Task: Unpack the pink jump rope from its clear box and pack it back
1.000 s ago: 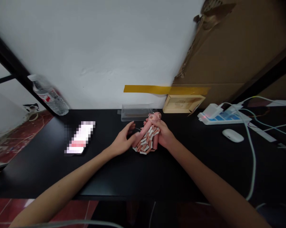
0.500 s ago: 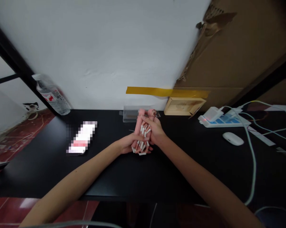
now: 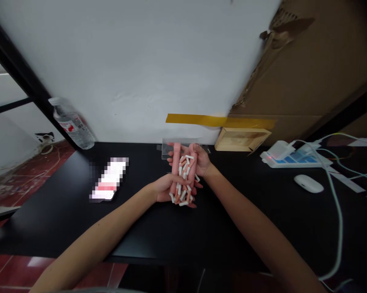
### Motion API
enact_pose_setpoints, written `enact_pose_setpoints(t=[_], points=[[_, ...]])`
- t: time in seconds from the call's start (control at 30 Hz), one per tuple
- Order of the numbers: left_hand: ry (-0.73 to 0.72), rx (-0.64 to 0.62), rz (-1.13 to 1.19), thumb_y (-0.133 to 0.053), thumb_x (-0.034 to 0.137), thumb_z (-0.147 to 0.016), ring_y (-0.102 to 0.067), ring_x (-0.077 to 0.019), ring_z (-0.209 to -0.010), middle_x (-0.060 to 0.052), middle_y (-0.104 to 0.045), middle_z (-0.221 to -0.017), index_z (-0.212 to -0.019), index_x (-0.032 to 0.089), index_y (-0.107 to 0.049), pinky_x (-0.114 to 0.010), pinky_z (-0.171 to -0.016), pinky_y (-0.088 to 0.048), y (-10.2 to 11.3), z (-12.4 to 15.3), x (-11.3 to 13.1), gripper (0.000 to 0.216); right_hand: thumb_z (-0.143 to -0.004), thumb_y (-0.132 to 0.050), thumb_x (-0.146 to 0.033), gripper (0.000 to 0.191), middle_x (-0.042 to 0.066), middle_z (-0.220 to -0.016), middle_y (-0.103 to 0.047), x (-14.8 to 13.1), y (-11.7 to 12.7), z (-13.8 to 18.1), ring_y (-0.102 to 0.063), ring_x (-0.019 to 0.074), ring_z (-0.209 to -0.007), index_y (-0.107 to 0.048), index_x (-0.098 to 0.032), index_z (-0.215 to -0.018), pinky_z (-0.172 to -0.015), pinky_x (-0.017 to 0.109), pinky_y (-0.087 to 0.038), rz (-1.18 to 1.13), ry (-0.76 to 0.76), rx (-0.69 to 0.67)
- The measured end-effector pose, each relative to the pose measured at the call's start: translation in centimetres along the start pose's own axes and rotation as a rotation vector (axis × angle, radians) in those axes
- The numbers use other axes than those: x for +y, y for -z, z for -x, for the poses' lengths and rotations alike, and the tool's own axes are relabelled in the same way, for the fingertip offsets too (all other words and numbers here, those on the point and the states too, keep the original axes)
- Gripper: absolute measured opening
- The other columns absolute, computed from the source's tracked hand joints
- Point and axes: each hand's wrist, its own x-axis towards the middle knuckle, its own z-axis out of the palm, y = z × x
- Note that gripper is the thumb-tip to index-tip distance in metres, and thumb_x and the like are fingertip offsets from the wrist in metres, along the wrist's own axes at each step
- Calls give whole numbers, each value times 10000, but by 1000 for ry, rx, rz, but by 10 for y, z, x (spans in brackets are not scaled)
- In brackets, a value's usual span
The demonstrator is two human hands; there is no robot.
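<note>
A pink and white beaded jump rope (image 3: 184, 166) is bundled up over the middle of the black desk. Its two pink handles lie roughly parallel, with the folded beaded cord between them. My left hand (image 3: 164, 188) grips the lower part from the left, thumb across the beads. Around the upper end is my right hand (image 3: 203, 162), its thumb by the right handle and its fingertips showing past the left handle. Parts of the fingers of both hands are hidden beneath the bundle. Just behind sits a clear plastic case (image 3: 165, 151), partly covered by the hands.
On the left are a phone (image 3: 111, 179) with a blurred screen and a water bottle (image 3: 73, 124) leaning near the wall. A wooden frame (image 3: 242, 139) stands at the back. To the right lie a power strip (image 3: 296, 160), cables and a white mouse (image 3: 309, 183).
My right hand has shifted its hold: its thumb and fingers no longer lie across the beads, and more of the cord shows. The view has moved slightly left.
</note>
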Motion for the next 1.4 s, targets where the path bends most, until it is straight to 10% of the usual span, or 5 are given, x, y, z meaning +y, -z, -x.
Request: enact_pose_setpoints(t=[0.2,0.5,0.83,1.17,1.4], points=[[-74,139,-90,-698,320,-824,-716,-262,-829,-156,-740,-871,-952,72,-701,-392,-841,-529,0,-4,0,279,-687,-802,-296,408,-31,-799,-670,4,3,-1,-709,181,-765,-599,-216,-1032,-826,397,-613,-75,19,156],[-603,432,-299,-772,381,-796,-677,-227,-911,-72,-751,-916,-933,141,-730,-305,-881,-478,-6,1,22,280,-678,-737,-254,322,-29,-784,-673,-2,-11,1,-718,214,-788,-581,-237,-959,-724,382,-619,-31,20,226],[-148,117,-41,-678,471,-823,-718,-324,-965,-169,-753,-963,-1069,88,-685,-459,-944,-500,5,-11,-1,455,-658,-846,-304,400,-24,-762,-706,-1,-19,-1,-717,180,-700,-630,-230,-986,-643,307,-610,116,106,309],[-138,9,124,-686,336,-729,-711,-326,-1012,-173,-743,-1013,-1084,67,-679,-461,-983,-477,5,-8,-5,446,-723,-790,-336,343,12,-853,-751,10,-1,-2,-704,175,-618,-655,-231,-1020,-362,210,-467,133,-19,295],[-107,130,93,-708,229,-758,-727,-248,-830,-121,-734,-852,-1007,79,-679,-392,-879,-527,4,-8,-7,292,-840,-592,-637,517,127,-1026,-766,1,-7,2,-724,310,-1020,-654,-177,-1070,-810,457,-602,23,-64,156]])
